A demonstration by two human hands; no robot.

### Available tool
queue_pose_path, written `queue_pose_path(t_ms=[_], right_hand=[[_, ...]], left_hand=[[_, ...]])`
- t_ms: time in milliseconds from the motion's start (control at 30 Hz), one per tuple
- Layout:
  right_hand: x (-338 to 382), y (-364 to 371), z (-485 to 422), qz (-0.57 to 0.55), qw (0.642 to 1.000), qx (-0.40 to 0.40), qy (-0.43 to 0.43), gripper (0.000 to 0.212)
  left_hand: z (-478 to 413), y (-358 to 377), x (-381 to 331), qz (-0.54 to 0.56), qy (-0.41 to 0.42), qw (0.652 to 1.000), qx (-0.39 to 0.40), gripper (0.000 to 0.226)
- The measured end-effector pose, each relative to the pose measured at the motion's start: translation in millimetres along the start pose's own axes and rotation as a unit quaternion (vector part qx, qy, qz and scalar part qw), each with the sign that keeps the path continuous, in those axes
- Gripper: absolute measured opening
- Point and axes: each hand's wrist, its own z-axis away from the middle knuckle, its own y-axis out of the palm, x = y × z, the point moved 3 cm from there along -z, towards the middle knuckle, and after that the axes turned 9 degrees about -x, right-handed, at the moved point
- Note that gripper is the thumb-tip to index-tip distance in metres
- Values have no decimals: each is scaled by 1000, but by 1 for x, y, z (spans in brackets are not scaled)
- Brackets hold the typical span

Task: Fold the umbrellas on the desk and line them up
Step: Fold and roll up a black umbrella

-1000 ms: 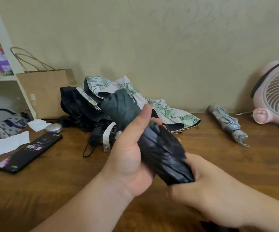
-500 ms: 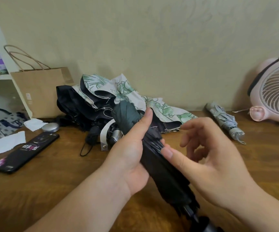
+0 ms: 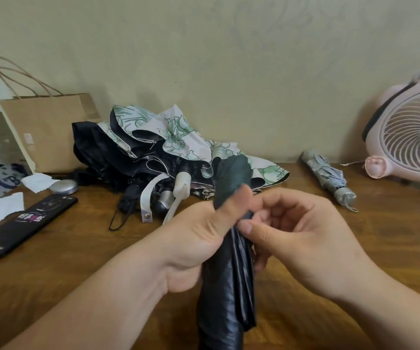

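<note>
1. The left hand [image 3: 196,238] grips the dark folding umbrella [image 3: 229,286], a half-rolled bundle of glossy black cloth with a dull green tip. Its fingers wrap round the middle and its thumb lies up along the cloth, as in both earlier frames.
2. The right hand [image 3: 299,238] is narrow, with its fingers curled. Thumb and fingertips pinch a fold of the cloth just beside the left thumb. Half a second ago this hand was spread wide, only its forefinger near the cloth. A second ago it clasped the bundle's lower end.
3. The dark folding umbrella is held above the brown wooden worktop [image 3: 77,261], in front of the white-and-green flowered umbrella [image 3: 178,132]. It now stands nearly upright, its tip over the right part of the flowered umbrella. Earlier it leaned with the tip further left. Its lower end runs out of the bottom edge, so the handle seen half a second ago no longer shows.
4. The flowered umbrella lies unfolded and crumpled by the wall, unmoved. A black unfolded umbrella [image 3: 95,147] touches its left side.
5. Well to the right of the flowered umbrella lies a grey rolled umbrella [image 3: 327,178]. Farther right stands a pink round fan [image 3: 410,137].
6. Left of the flowered umbrella, past the black one, a brown paper bag [image 3: 49,127] stands upright. A silver round case [image 3: 63,186] and a black phone [image 3: 24,223] lie nearer the front edge. None has shifted.
</note>
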Motion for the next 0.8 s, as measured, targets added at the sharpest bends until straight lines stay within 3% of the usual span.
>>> queue_pose_path(t_ms=[67, 133, 200, 400, 567, 700, 800], right_hand=[[4, -4, -1, -12, 1000, 0, 7, 13], [10, -7, -2, -31, 999, 5, 13, 13], [13, -10, -2, -35, 999, 9, 10, 13], [12, -38, -13, 136, 978, -24, -154, 24], [9, -37, -12, 208, 951, 12, -227, 12], [11, -40, -16, 305, 909, 63, -277, 4], [14, -39, -16, 368, 866, 100, -322, 3]], left_hand=[[8, 0, -9, -1, 14, 994, 105, 39], [13, 1, -16, -3, 14, 985, 172, 39], [12, 0, -17, -1, 21, 982, 186, 39], [0, 0, -4, -16, 36, 997, -69, 42], [2, 3, -2, 8, 35, 995, -98, 36], [-1, -8, 2, -116, 45, 981, -151, 50], [-1, -18, -2, -190, 22, 973, -133, 67]])
